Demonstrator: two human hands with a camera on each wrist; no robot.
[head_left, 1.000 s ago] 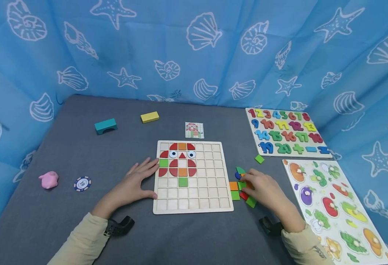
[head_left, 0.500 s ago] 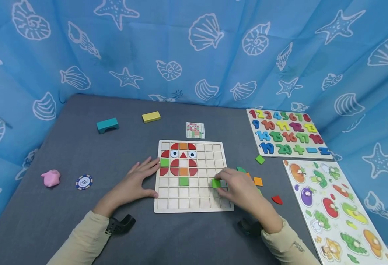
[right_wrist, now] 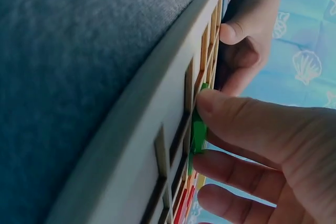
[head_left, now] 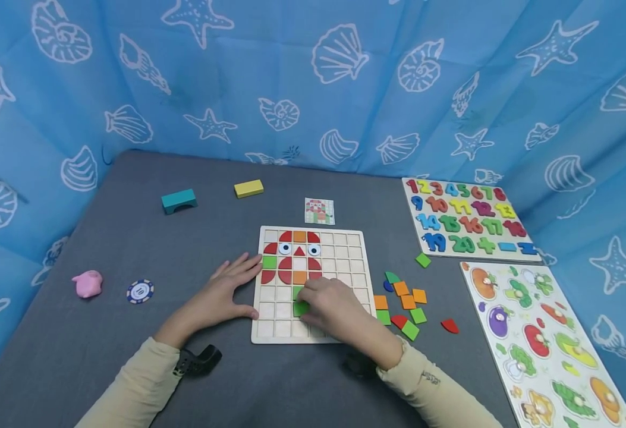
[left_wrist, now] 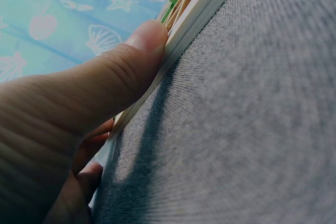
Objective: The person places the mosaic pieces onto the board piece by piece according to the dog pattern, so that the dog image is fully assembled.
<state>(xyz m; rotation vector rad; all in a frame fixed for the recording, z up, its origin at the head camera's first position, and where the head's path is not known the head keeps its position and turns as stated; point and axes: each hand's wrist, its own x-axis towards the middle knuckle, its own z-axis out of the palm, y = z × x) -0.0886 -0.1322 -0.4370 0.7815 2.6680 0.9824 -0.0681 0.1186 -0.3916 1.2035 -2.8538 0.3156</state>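
Note:
A wooden grid board [head_left: 345,267] lies in the middle of the table, with red, orange and green tiles forming a face with two eye tiles in its upper left. My right hand [head_left: 339,306] pinches a green square tile [head_left: 299,309] over the cell just below another green square. In the right wrist view, this green tile [right_wrist: 198,132] sits tilted at the grid between thumb and fingers. My left hand [head_left: 224,294] rests against the board's left edge, fingers extended; its thumb [left_wrist: 144,40] touches the rim in the left wrist view.
Loose orange tiles [head_left: 408,302], along with green, red and blue ones, lie right of the board. A pattern card [head_left: 320,211] is behind it. Further right are a number puzzle [head_left: 465,217] and a vegetable puzzle [head_left: 548,333]. A pink pig [head_left: 87,284] and a chip [head_left: 140,291] lie left.
My right hand took a green tile from the loose pile and carried it left over the board to below the green square. My left hand stays at the board's edge.

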